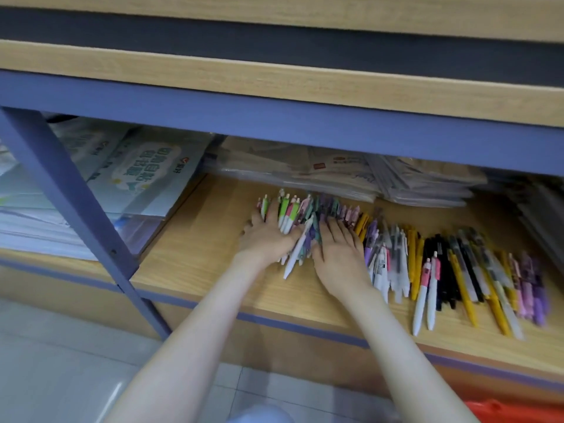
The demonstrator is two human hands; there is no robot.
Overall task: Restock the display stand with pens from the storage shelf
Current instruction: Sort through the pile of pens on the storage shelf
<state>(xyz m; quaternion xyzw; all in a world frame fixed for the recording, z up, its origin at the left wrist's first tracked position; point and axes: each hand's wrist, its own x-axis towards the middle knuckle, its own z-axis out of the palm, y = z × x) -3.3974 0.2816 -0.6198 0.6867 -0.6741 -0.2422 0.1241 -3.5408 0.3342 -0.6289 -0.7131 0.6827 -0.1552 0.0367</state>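
Far left, stacked paper packs (30, 227) sit behind the blue upright (83, 209), out of play; here's the left hand (268, 236) down on the storage shelf (198, 239), fingers straight, pressing in against a bunch of pens (300, 218), and the right hand (341, 248) mirrors it, flat with fingers extended, squeezing from the other side, likely corralling one batch so it lifts together; further right the loose row of pens (457, 270) lies waiting on the same board

The left forearm (201, 325) and the right forearm (387, 337) are bare and extend forward, converging toward the wrists. The left hand (268, 236) lies palm down, fingers straight and spread. The right hand (338, 251) lies palm down just beside it, fingers straight.
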